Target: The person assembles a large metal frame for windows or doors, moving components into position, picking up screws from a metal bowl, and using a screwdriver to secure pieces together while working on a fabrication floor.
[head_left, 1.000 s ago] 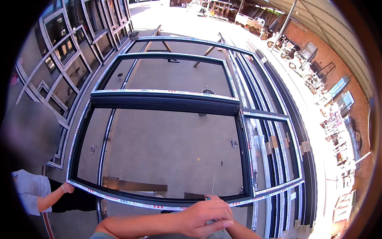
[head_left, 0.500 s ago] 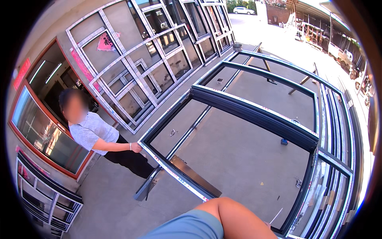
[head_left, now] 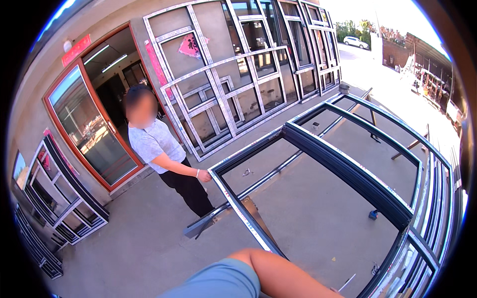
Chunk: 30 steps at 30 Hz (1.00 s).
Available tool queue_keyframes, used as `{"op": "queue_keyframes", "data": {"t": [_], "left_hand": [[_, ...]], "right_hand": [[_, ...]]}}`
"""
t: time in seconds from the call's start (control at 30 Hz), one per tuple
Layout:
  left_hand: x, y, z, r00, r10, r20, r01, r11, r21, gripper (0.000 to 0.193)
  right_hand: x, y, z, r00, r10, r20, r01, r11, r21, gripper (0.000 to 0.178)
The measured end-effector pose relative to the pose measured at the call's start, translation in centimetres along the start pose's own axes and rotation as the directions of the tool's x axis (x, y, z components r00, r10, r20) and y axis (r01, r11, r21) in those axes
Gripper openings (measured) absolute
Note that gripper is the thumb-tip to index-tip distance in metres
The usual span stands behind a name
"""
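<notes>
My left arm, in a blue sleeve with the forearm bare, crosses the lower edge toward the right. Both my hands lie out of the picture, below its edge. Just past the forearm, a thin pale rod pokes up; what holds it is hidden. Beyond the arm, a large dark window frame with white protective film lies flat on supports. A co-worker in a light shirt stands at its far left corner, one hand touching that corner.
Film-wrapped frames lean against the wall, with more frames at the left. A red-brown framed door stands behind the co-worker. Metal support bars run beneath the frame. A small blue object rests on the ground. Long profiles lie at right.
My view has swung left and up, so the scene sits further right and lower. The co-worker still has a hand at the frame's corner. My arm keeps roughly the same pose.
</notes>
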<state>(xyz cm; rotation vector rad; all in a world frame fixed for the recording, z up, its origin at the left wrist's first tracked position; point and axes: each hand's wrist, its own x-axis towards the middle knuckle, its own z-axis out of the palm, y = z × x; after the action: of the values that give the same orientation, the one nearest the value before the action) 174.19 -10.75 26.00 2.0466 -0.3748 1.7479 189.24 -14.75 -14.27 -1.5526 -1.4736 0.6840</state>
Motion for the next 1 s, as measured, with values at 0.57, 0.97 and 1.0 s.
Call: {"op": "queue_keyframes", "data": {"t": [0.57, 0.97, 1.0], "left_hand": [[-55.2, 34.0, -10.6, -0.692, -0.471, -0.547, 0.374, -0.882, 0.287, 0.042], [-57.8, 35.1, -15.2, -0.395, -0.677, -0.621, 0.804, -0.581, 0.122, 0.032], [-60.1, 35.9, -14.7, -0.229, -0.621, -0.749, 0.845, -0.509, 0.163, 0.032]], "right_hand": [[-0.8, -4.4, 6.2, 0.954, -0.157, 0.254, 0.166, 0.986, -0.015, 0.01], [-7.0, -11.0, 17.7, 0.826, -0.26, 0.5, 0.357, 0.928, -0.107, 0.028], [-7.9, -13.5, 18.7, 0.824, -0.191, 0.534, 0.305, 0.943, -0.134, 0.032]]}}
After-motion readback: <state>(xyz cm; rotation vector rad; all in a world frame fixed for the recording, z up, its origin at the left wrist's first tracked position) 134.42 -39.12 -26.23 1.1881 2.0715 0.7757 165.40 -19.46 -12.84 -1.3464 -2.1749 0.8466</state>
